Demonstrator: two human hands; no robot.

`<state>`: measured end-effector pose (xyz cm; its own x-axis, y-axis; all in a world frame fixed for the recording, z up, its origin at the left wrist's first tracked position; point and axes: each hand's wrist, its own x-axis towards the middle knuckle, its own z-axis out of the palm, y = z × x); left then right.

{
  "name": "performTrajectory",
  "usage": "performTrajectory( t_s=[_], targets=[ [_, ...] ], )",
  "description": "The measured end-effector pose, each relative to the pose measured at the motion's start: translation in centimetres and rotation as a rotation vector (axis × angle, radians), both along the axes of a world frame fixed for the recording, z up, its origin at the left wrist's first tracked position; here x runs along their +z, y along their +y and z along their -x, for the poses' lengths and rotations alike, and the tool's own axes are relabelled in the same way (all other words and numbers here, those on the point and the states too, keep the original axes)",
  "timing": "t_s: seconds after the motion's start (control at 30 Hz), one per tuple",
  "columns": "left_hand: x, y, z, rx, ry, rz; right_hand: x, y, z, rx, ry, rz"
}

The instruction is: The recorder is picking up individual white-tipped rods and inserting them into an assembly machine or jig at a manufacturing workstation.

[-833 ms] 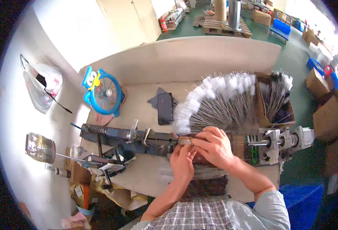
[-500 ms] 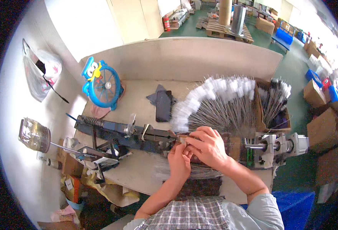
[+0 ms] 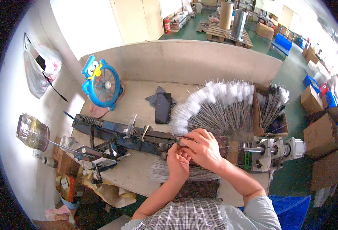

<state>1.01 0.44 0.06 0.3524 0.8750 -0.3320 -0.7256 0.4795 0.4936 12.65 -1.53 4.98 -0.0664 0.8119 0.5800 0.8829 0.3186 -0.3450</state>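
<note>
My left hand [image 3: 177, 164] and my right hand [image 3: 204, 150] meet at the right end of a dark metal bar fixture [image 3: 138, 135]. Both have their fingertips pinched together there. What they hold is small and mostly covered by the fingers, so I cannot make it out. A thin wire seems to run on the right toward a grey spindle [image 3: 255, 149] in a white-metal mount. Just behind the hands fans a big bundle of wire-stemmed brushes [image 3: 222, 103] with white bristle tips. A bunch of bare thin wires [image 3: 161, 172] lies in front, partly under my forearms.
A phone [image 3: 162, 109] lies on a grey cloth behind the fixture. At the back left stands a blue duck-headed fan [image 3: 107, 86]. Beside the brushes, a cardboard box [image 3: 270, 122] holds darker ones. A lever frame [image 3: 100, 153] juts out left. A low board [image 3: 184, 57] edges the table's back.
My fingertips have moved slightly left along the bar end, staying pinched close together. The whole view has shifted a little with my head.
</note>
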Motion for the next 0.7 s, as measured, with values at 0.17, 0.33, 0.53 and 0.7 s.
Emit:
performTrajectory(
  t_s=[0.17,0.33,0.53,0.7],
  targets=[
    [0.7,0.0,-0.3,0.031,-0.036,0.05,0.5,0.2,0.3,0.012,0.024,-0.025],
    [1.1,0.0,-0.3,0.035,0.007,0.066,0.3,0.6,0.9,-0.04,0.051,-0.094],
    [1.7,-0.1,-0.6,0.041,0.044,0.091,-0.1,-0.6,-0.1,-0.075,-0.006,-0.104],
    [-0.3,0.0,0.1,0.02,0.011,-0.001,0.0,-0.8,-0.2,-0.058,-0.017,-0.061]
  ],
)
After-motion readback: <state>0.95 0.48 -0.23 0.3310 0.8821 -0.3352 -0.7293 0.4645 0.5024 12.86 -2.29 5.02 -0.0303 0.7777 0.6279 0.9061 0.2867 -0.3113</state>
